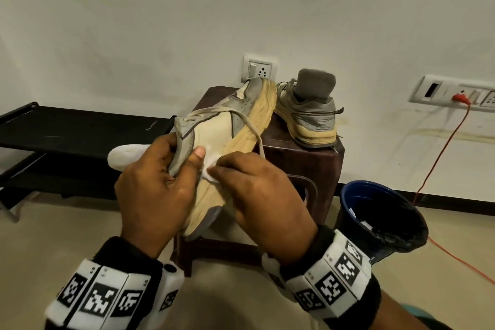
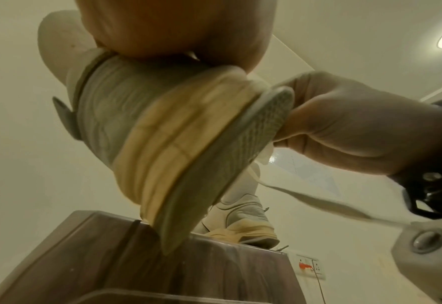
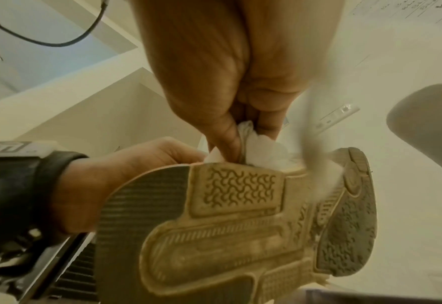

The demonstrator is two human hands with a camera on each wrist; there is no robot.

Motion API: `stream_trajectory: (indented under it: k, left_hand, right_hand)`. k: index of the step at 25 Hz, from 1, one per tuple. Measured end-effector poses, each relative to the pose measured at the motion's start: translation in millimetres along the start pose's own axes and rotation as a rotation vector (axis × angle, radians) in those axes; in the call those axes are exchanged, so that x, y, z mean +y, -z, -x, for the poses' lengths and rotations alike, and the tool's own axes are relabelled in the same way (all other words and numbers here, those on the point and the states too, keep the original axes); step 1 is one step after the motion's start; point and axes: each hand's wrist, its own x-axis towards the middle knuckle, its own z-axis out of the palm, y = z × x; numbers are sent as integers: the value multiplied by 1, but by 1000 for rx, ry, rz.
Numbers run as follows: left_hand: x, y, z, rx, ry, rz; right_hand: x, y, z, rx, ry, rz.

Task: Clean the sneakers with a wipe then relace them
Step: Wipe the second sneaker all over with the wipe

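A cream and grey sneaker (image 1: 225, 131) lies tilted on its side above the brown stool (image 1: 302, 158), sole edge turned right; its tread (image 3: 240, 230) fills the right wrist view. My left hand (image 1: 158, 182) grips its collar, thumb on the upper. My right hand (image 1: 257, 187) pinches a white wipe (image 1: 210, 166) against the sneaker's side, the wipe (image 3: 261, 148) bunched between thumb and fingers. A loose lace (image 1: 251, 131) loops across the shoe. The second sneaker (image 1: 308, 112) stands upright on the stool's far corner, heel toward me. A white insole (image 1: 126, 155) pokes out behind my left hand.
A blue bin (image 1: 383, 220) lined with a black bag stands right of the stool. A black low rack (image 1: 75, 136) runs along the wall at left. An orange cable (image 1: 439, 158) hangs from a wall socket to the floor at right.
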Motion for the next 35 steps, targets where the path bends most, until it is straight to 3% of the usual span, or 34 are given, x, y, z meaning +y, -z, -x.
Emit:
stream_trajectory:
  k: [6,10,12,16,18,23,26,28,32,35]
  left_hand:
    - [3,-13,2,-65,-1,-10]
    - [6,-24,-1,-53,-10,-32]
    - [6,-29,-2,-34,-12,-32]
    - [2,-36,-8,13,82,-29]
    - [2,-40,-10,-1,108,-44]
    - [5,-43,-13,-253,225,24]
    - [3,-31,-15,-515,204,147]
    - [0,-20,-19,-629,171,88]
    - [-7,-8,-23,-677,178,-57]
    - [-7,-5,-20,-633,195,-39]
  right_hand:
    - [45,1,-9,235,-188,101]
    - [57,2,-15,282,-291,145]
    - [54,7,-16,222,-315,112]
    - [35,16,-10,-108,-183,-17]
    - [36,17,-6,-147,-146,-42]
    - [56,-3,3,69,-176,32]
    - [64,-5,3,120,-216,43]
    - [71,-5,-1,139,-245,77]
    - [79,-4,-12,151,-309,140]
    - [74,1,-10,74,-257,76]
